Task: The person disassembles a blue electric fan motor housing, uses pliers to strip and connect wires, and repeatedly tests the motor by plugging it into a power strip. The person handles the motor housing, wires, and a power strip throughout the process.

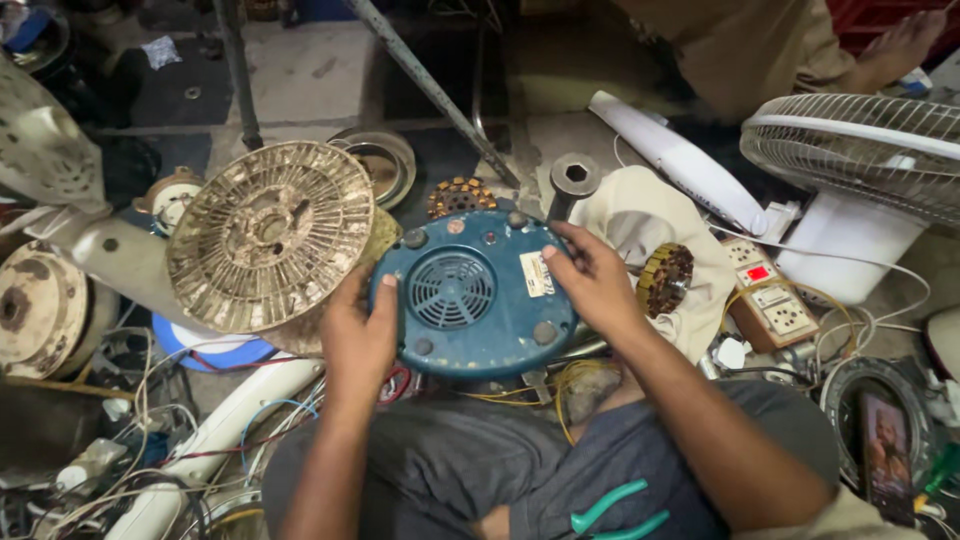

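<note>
A round blue appliance base (472, 295) lies upside down in front of me, showing a circular vent grille, rubber feet and a white label. My left hand (357, 335) grips its left edge with the thumb on the underside. My right hand (592, 280) holds the right edge, fingers resting beside the label. Both hands hold the base above my lap, over a tangle of yellow wires (560, 385).
A rusty round fan guard (270, 235) lies to the left. A white table fan (850, 170) and a switch board with a red light (770, 295) sit to the right. A copper-wound motor stator (665, 280) rests on cloth. Green-handled pliers (615, 510) lie on my lap. Another person sits at the top right.
</note>
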